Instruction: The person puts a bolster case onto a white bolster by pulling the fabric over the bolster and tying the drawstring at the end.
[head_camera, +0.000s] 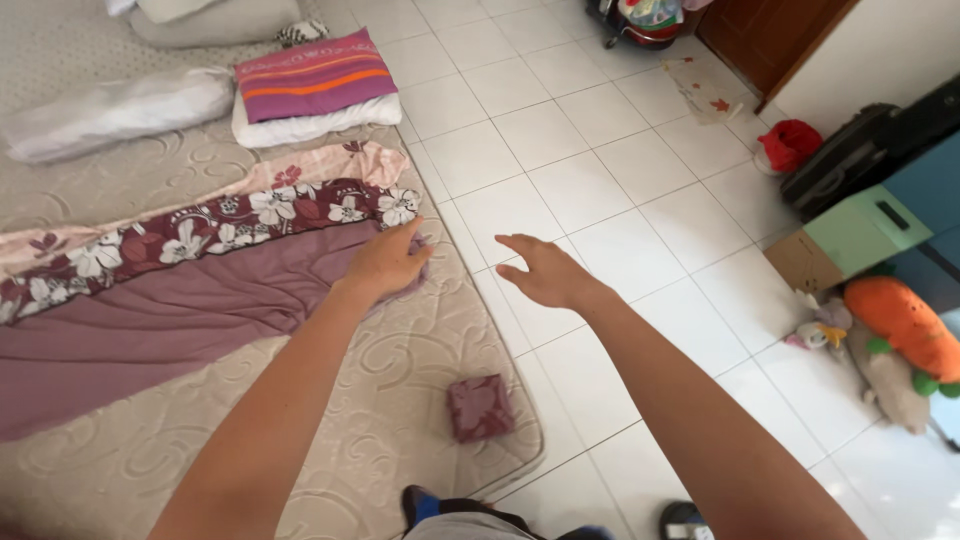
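A mauve sheet (160, 310) with a dark floral border lies spread across a beige quilted mattress (400, 400). My left hand (385, 262) rests on the sheet's near right corner, fingers curled over the fabric; whether it grips the cloth I cannot tell. My right hand (545, 272) hovers open over the mattress edge and the white tile floor, holding nothing. A small folded maroon cloth (480, 407) lies on the mattress near its front corner, below both hands.
A purple and orange striped pillow (315, 80) sits on a white pillow at the mattress head, beside a white bolster (115, 112). White tiles (600, 150) spread right. A carrot plush toy (905, 325), green box (860, 235), red bag (790, 145) and black case line the right wall.
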